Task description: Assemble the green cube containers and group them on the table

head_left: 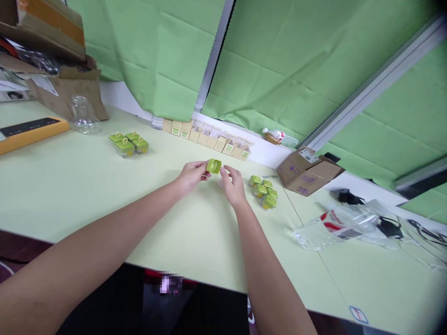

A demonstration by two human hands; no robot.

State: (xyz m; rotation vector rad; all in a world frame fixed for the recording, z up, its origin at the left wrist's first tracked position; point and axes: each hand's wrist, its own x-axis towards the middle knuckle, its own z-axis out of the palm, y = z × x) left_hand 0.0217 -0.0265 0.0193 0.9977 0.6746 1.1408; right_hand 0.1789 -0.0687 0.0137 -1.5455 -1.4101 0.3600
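Note:
My left hand (191, 176) pinches a small green cap (214, 165) just above the pale green table (87, 186). My right hand (233, 184) is right beside it, fingers curled near the cap and around something small and clear that I cannot make out. A cluster of green-capped clear containers (264, 190) lies just right of my right hand. Another group of green-capped containers (129, 143) stands to the far left.
A row of small tan boxes (209, 137) lines the back edge. An open cardboard box (307, 172) sits at the right, with a clear plastic bag (335, 225) and black cables (387, 225) beyond. A glass jar (82, 114), cardboard boxes and an orange-edged board (31, 132) stand at left.

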